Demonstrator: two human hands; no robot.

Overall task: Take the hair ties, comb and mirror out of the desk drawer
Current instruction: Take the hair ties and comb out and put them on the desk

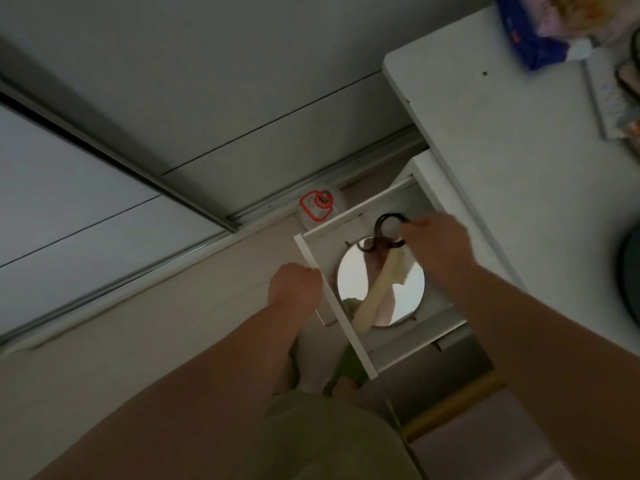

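The white desk drawer (pixel 332 299) stands pulled out below the desk. My left hand (pixel 294 285) grips its front panel near the handle. A round mirror (pixel 381 289) lies flat in the drawer and reflects my arm. My right hand (pixel 436 247) is over the drawer's far part, pinching dark hair ties (pixel 386 230), which hang as loops just above the mirror's upper edge. I do not see a comb; my right hand and arm hide part of the drawer.
The white desk top (pixel 502 168) runs along the right, with a blue packet (pixel 533 32) and clutter at its far end. A white and red bottle (pixel 318 209) stands on the floor beyond the drawer. Sliding wardrobe doors (pixel 138 116) fill the left.
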